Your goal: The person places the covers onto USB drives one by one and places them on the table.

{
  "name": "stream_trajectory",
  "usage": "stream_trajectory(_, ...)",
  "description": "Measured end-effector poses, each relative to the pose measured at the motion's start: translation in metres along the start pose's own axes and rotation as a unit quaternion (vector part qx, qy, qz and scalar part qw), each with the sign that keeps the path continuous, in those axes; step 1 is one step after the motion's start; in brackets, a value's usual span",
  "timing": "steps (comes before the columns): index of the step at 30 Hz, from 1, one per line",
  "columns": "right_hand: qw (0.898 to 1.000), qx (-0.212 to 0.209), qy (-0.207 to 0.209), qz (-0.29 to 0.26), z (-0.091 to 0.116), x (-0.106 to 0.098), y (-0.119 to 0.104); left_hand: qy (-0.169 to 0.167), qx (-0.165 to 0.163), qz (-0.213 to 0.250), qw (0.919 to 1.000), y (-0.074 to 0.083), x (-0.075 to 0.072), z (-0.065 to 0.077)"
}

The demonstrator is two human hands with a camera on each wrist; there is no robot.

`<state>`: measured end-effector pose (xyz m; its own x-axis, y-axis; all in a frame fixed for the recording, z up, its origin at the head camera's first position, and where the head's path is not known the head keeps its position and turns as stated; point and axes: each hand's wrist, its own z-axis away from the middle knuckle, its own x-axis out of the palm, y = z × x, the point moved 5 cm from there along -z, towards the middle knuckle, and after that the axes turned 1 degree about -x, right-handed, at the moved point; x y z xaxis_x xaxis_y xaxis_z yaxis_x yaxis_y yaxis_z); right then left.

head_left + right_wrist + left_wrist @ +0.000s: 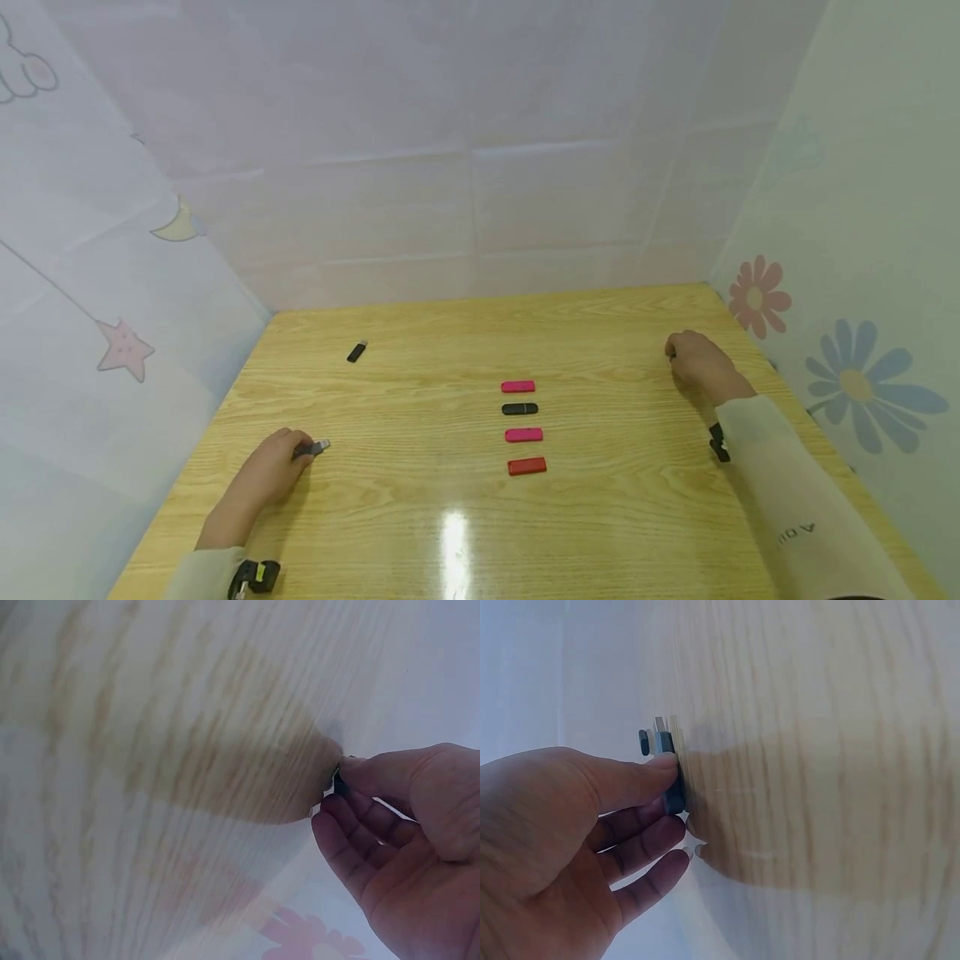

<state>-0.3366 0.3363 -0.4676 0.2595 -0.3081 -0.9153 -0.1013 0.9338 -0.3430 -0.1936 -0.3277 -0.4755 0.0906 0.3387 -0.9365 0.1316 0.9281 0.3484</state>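
At the left of the table, my left hand (264, 472) pinches a dark USB flash drive (676, 796) between thumb and fingers, its bare metal plug pointing away from the hand. The left wrist view shows it held close over the wood. Far over on the right, my right hand (702, 365) pinches a small dark object (341, 785) at the table surface. Fingers and thumb cover most of that object, so I cannot tell its kind. Another black USB flash drive (357, 352) lies at the back left with its plug end showing.
A column of capped flash drives lies mid-table: a pink one (518, 387), a black one (520, 409), another pink one (523, 435) and a red one (527, 466). Pale printed sheets (480, 208) stand along the back and sides of the wooden table (420, 533).
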Motion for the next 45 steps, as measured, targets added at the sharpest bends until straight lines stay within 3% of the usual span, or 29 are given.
stream_trajectory(16,0.998,-0.022,0.060,-0.021,0.001,-0.006,0.004,0.003,-0.003,0.030,0.9995,0.007,-0.004,0.000)
stream_trajectory(25,0.992,-0.068,0.068,-0.085,0.019,-0.008,-0.034,0.030,0.004,0.051,0.9982,0.022,-0.003,-0.008)
stream_trajectory(31,0.989,-0.066,0.055,-0.124,0.031,-0.004,-0.055,0.016,0.007,0.077,0.9969,0.039,0.003,-0.020)
stream_trajectory(45,0.982,-0.093,0.071,-0.151,0.045,0.005,-0.085,0.022,0.030,0.101,0.9942,0.071,0.011,-0.038)
